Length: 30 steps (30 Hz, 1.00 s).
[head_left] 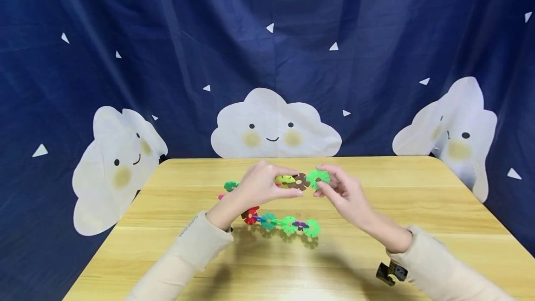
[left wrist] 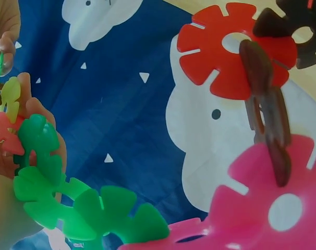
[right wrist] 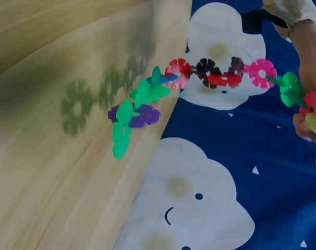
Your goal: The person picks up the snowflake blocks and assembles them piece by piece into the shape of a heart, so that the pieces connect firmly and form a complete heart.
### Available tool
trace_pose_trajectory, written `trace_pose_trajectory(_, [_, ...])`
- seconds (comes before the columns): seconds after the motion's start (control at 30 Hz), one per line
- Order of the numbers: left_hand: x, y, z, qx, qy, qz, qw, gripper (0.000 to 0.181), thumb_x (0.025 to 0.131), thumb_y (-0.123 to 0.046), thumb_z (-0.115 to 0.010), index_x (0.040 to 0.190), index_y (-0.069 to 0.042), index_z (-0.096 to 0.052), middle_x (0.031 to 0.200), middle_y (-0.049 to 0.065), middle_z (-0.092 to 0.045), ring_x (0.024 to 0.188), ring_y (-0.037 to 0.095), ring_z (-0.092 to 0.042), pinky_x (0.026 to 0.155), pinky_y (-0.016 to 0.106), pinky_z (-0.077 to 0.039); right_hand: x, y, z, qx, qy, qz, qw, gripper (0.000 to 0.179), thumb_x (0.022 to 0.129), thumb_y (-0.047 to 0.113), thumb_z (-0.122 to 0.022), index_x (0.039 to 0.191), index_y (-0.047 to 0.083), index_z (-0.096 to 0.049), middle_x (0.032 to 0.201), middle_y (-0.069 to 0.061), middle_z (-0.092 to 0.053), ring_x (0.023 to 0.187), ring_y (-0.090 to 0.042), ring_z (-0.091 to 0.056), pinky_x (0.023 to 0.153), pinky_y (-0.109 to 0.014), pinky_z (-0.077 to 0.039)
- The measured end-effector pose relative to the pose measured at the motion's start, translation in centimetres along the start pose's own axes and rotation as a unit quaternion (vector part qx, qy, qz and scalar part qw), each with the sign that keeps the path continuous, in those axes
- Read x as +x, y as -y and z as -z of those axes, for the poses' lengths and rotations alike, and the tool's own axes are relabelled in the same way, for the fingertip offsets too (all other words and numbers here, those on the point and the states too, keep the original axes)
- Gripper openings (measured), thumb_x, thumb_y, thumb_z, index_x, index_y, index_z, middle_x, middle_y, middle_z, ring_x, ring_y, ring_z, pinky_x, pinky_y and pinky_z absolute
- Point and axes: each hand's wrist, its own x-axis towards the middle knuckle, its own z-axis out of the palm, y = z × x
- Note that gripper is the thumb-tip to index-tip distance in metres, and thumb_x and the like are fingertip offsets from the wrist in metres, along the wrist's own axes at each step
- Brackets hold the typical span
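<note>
A chain of plastic flower-shaped slotted discs is held up between the two hands. My left hand (head_left: 262, 183) grips it close to one end, with thumb and fingers around a yellow disc (head_left: 284, 179) and a brown disc (head_left: 294, 186). Between thumb and fingers, my right hand (head_left: 346, 195) pinches a light green disc (head_left: 312, 182). Its edge meets the brown disc; whether their slots are joined, I cannot tell. Past the left hand the chain curves through a pink disc (right wrist: 256, 76) and a red disc (left wrist: 202, 67), ending in a bright green disc (head_left: 314, 233).
Below the chain is a light wooden table (head_left: 418, 208), on which its shadows fall. A dark blue curtain (head_left: 234, 22) with white clouds and triangles hangs behind. A black device (head_left: 386, 274) sits at the right wrist.
</note>
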Motion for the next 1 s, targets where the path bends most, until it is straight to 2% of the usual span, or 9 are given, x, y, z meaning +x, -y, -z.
trace_pose_trajectory(0.13, [0.0, -0.3, 0.0, -0.011, 0.016, 0.008, 0.9998, 0.044, 0.073, -0.045, -0.072, 0.107, -0.017, -0.07, 0.044, -0.01, -0.044, 0.035, 0.004, -0.024, 0.04, 0.018, -0.021, -0.2, 0.0, -0.6, -0.032, -0.015, 0.027, 0.999, 0.028, 0.083, -0.014, -0.055, 0.11, -0.014, -0.049, 0.065, -0.014, -0.061, 0.058, -0.014, -0.063, 0.055, -0.019, -0.051])
trace_pose_trajectory(0.23, [-0.1, -0.5, 0.0, -0.01, 0.013, 0.001, 0.9999, 0.044, 0.073, -0.044, -0.073, 0.106, -0.016, -0.07, 0.062, -0.006, -0.063, 0.037, 0.003, -0.028, 0.041, 0.017, -0.023, -0.4, 0.2, -0.9, -0.045, -0.028, 0.028, 0.9982, 0.027, 0.082, -0.013, -0.056, 0.108, -0.015, -0.05, 0.065, -0.015, -0.062, 0.057, -0.014, -0.063, 0.054, -0.018, -0.051])
trace_pose_trajectory(0.3, [-0.2, -0.7, -0.1, -0.013, 0.012, -0.012, 0.9998, 0.044, 0.073, -0.042, -0.073, 0.107, -0.014, -0.069, 0.079, -0.003, -0.07, 0.04, 0.002, -0.031, 0.041, 0.017, -0.024, -0.4, 0.4, -1.2, -0.057, -0.032, 0.033, 0.9973, 0.027, 0.082, -0.014, -0.056, 0.108, -0.015, -0.05, 0.065, -0.015, -0.063, 0.056, -0.015, -0.063, 0.053, -0.018, -0.05])
trace_pose_trajectory(0.37, [-0.2, -0.8, -0.2, -0.022, 0.013, -0.021, 0.9994, 0.045, 0.073, -0.04, -0.073, 0.107, -0.011, -0.069, 0.093, 0.0, -0.07, 0.042, 0.002, -0.032, 0.042, 0.017, -0.024, -0.4, 0.5, -1.4, -0.067, -0.034, 0.041, 0.9964, 0.026, 0.082, -0.013, -0.056, 0.108, -0.015, -0.05, 0.065, -0.016, -0.063, 0.055, -0.016, -0.062, 0.052, -0.018, -0.05])
trace_pose_trajectory(0.57, [-0.1, -1.1, -0.1, -0.056, 0.023, -0.015, 0.9981, 0.047, 0.072, -0.036, -0.074, 0.109, -0.007, -0.068, 0.099, 0.005, -0.069, 0.04, 0.003, -0.025, 0.042, 0.016, -0.023, -0.1, 0.6, -1.4, -0.07, -0.03, 0.057, 0.9955, 0.024, 0.091, 0.003, -0.05, 0.107, -0.015, -0.049, 0.065, -0.016, -0.063, 0.054, -0.017, -0.062, 0.052, -0.018, -0.05])
trace_pose_trajectory(0.7, [0.2, -1.0, 0.1, -0.054, 0.027, -0.032, 0.9976, 0.045, 0.071, -0.037, -0.075, 0.106, -0.009, -0.069, 0.094, 0.003, -0.07, 0.042, 0.001, -0.032, 0.041, 0.016, -0.022, 0.2, 1.0, -0.5, -0.075, 0.009, 0.056, 0.9956, 0.028, 0.092, 0.01, -0.05, 0.108, -0.013, -0.049, 0.068, -0.015, -0.063, 0.055, -0.017, -0.063, 0.053, -0.018, -0.051])
trace_pose_trajectory(0.77, [0.5, -1.0, 0.2, -0.051, 0.03, -0.043, 0.9973, 0.043, 0.071, -0.038, -0.075, 0.104, -0.011, -0.07, 0.09, 0.001, -0.071, 0.045, 0.001, -0.036, 0.041, 0.016, -0.023, 0.4, 1.3, 0.1, -0.105, 0.042, 0.051, 0.9923, 0.032, 0.092, 0.014, -0.049, 0.114, -0.009, -0.049, 0.075, -0.015, -0.065, 0.059, -0.016, -0.064, 0.056, -0.018, -0.051])
trace_pose_trajectory(0.9, [1.1, -1.1, 0.5, -0.034, 0.044, -0.053, 0.997, 0.043, 0.07, -0.041, -0.075, 0.104, -0.014, -0.071, 0.071, -0.006, -0.066, 0.047, 0.001, -0.035, 0.042, 0.016, -0.022, 0.9, 1.6, 1.0, -0.19, 0.096, 0.069, 0.9746, 0.038, 0.093, 0.025, -0.046, 0.123, 0.001, -0.05, 0.094, -0.012, -0.066, 0.073, -0.016, -0.065, 0.064, -0.019, -0.051])
trace_pose_trajectory(1.0, [1.5, -1.0, 0.5, -0.028, 0.051, -0.047, 0.9972, 0.046, 0.071, -0.042, -0.075, 0.108, -0.016, -0.069, 0.053, -0.008, -0.051, 0.042, 0.003, -0.027, 0.041, 0.017, -0.02, 1.1, 1.3, 1.1, -0.225, 0.094, 0.103, 0.9643, 0.037, 0.094, 0.028, -0.044, 0.116, 0.002, -0.057, 0.089, -0.007, -0.064, 0.066, -0.012, -0.058, 0.058, -0.016, -0.047])
